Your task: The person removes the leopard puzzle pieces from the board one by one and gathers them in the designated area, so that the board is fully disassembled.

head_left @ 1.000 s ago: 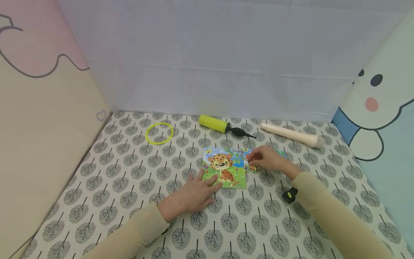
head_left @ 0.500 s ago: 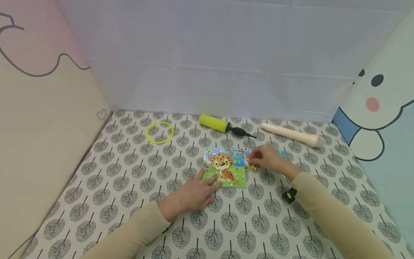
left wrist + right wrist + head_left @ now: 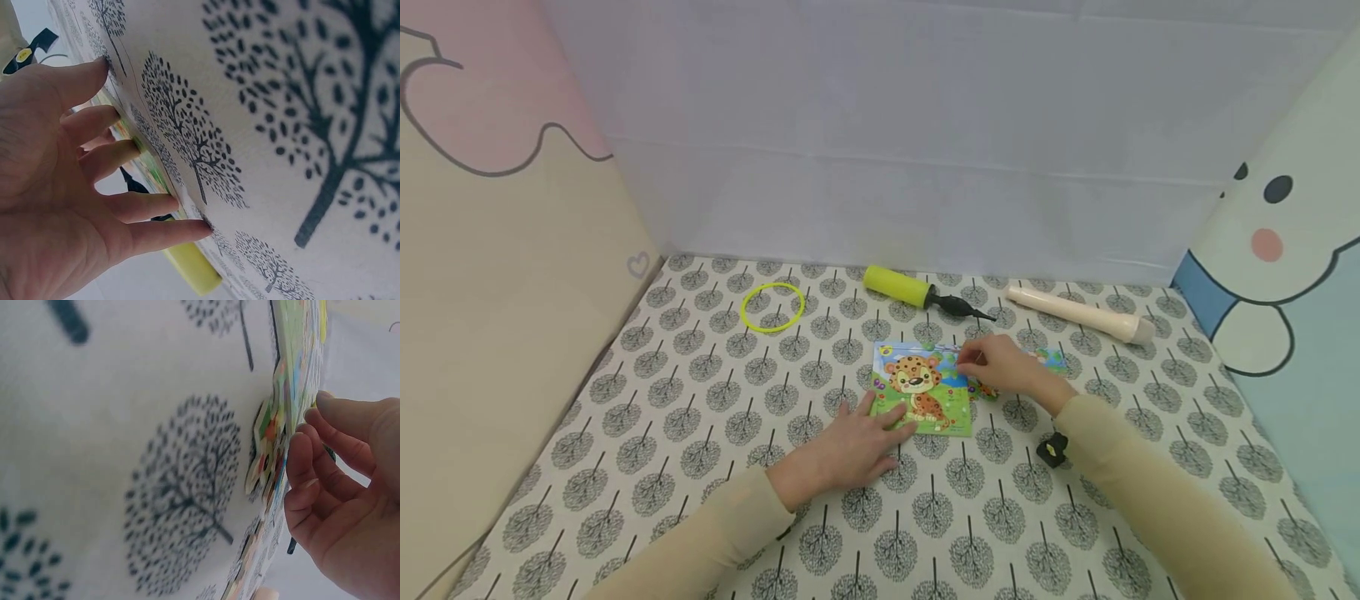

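A leopard picture puzzle board [image 3: 951,421] lies flat at the table's middle. My left hand [image 3: 853,446] rests with spread fingers on its lower left part; the left wrist view shows that hand's straight fingers [image 3: 153,228]. At the board's upper right edge is my right hand [image 3: 1000,364], thumb and fingertips drawn together. In the right wrist view, the bent right hand [image 3: 350,506] shows no clear piece between thumb and fingers. Loose puzzle pieces [image 3: 983,390] lie under and beside it, some hidden, with more pieces [image 3: 1051,358] to its right.
Along the back lie a yellow ring [image 3: 772,307], a yellow hand pump [image 3: 898,286] with black nozzle, and a pale microphone-shaped stick [image 3: 1075,313]. The tree-patterned cloth [image 3: 820,533] covers the table. A pale back wall [image 3: 880,167] and printed side panels [image 3: 497,292] enclose it.
My right hand stays over the loose pieces at first, then shifts a little left to the board's edge, uncovering pieces on its right. My left hand keeps its place.
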{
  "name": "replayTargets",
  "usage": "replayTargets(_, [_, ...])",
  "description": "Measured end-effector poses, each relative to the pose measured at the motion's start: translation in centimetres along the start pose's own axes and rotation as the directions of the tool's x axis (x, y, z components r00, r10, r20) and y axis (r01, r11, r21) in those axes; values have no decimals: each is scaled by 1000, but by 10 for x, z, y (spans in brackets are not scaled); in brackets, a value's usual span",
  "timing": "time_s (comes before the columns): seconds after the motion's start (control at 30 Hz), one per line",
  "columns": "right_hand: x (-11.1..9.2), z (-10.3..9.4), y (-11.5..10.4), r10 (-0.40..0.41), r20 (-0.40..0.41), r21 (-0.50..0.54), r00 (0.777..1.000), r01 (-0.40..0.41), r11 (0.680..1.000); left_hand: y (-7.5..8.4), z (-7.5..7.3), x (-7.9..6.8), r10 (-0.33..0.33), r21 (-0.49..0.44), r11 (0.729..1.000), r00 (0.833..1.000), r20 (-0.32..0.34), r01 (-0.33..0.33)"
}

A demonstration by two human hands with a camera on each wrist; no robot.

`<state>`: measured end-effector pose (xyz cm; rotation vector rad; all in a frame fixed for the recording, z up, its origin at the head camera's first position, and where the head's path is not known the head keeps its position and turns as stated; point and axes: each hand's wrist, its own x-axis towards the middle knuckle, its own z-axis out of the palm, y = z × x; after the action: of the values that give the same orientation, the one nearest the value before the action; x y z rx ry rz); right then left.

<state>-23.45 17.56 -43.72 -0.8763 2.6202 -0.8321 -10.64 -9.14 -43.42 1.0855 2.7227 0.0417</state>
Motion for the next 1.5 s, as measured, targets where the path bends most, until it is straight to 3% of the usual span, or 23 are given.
replayTargets(0.2, [10, 7, -11, -42, 31, -11, 999, 42, 999, -2, 1, 1, -8, -4, 1000, 1000, 9, 8])
replayTargets(0.47, [23, 18, -27, -14, 89, 10, 996, 14, 1000, -2, 2, 2, 4, -7, 1000, 1000, 4, -4])
replayTargets(1.0, [37, 34, -46, 121, 56, 9, 991, -122, 993, 0, 0, 2, 0, 8, 1000, 1000, 7, 0])
replayTargets(1.27, [37, 35, -48, 121, 50, -8, 991, -120, 993, 0, 0, 1, -1, 14, 1000, 1000, 4, 1])
replayTargets(1.5, [38, 35, -44, 137, 58, 54, 989, -140, 989, 0, 1, 1, -4, 18, 1000, 1000, 9, 4])
